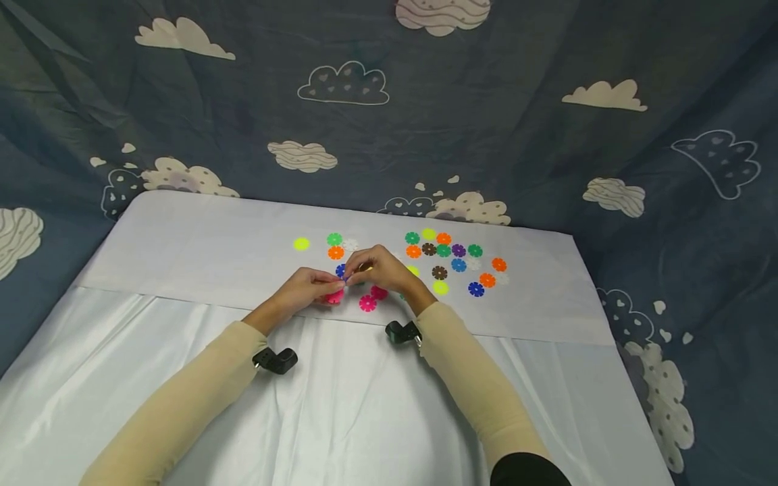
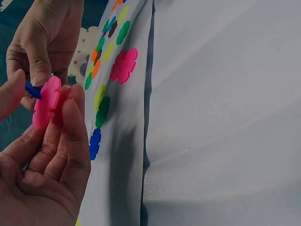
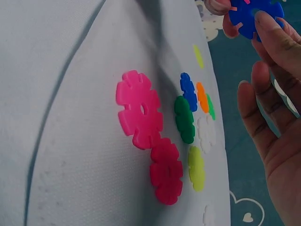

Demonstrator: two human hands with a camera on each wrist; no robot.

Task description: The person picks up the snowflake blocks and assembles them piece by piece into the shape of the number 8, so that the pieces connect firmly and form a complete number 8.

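Note:
Both hands meet above the white cloth. My left hand [image 1: 306, 288] grips a pink notched disc [image 2: 44, 106], shaped like a flower, with its fingers beneath. Another reddish-pink edge [image 2: 62, 101] shows behind it; whether that is a second disc I cannot tell. Between thumb and fingers, my right hand [image 1: 384, 271] pinches a blue notched disc [image 3: 249, 19]. The blue disc stands crosswise against the pink one, touching it; how deep the slots engage is hidden. Below the hands lie two loose pink discs, one nearer [image 3: 140, 110] and one beside it [image 3: 166, 172].
Many flat notched discs lie around: a yellow one [image 1: 301, 244] and an orange one [image 1: 335, 252] at left, a brown one [image 1: 439, 273] and a blue one [image 1: 477, 289] at right. A dark cloud-patterned curtain [image 1: 486, 135] hangs behind the table. A cloth seam [image 1: 213, 305] crosses in front.

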